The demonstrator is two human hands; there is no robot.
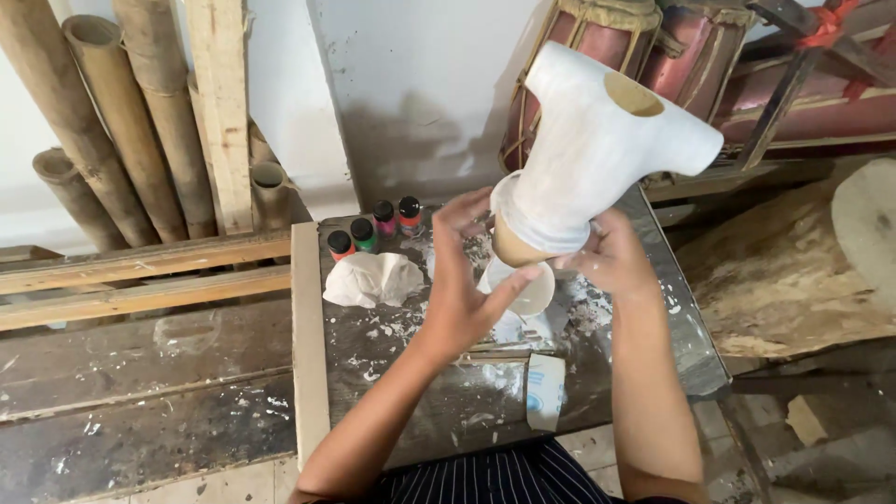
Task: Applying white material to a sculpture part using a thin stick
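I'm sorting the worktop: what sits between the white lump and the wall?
Head view: four small paint bottles stand between the white lump and the wall.
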